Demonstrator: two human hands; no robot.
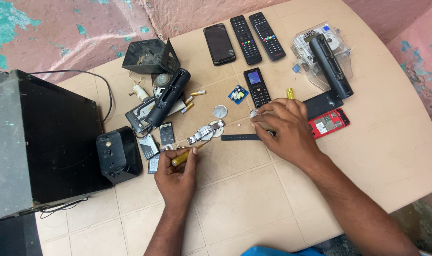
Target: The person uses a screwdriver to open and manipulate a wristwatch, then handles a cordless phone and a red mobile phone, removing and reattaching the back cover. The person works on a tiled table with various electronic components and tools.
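My left hand grips a small yellow-handled screwdriver, its tip pointing toward a silver metal wristwatch lying on the beige table. My right hand rests palm down on a black watch strap, with fingertips touching a small round watch body. A round silver watch back lies just beyond the wristwatch.
A large black speaker box and a small black box fill the left. Farther back lie a black smartphone, two remotes, a keypad phone, a red opened phone, a clear plastic meter and loose batteries.
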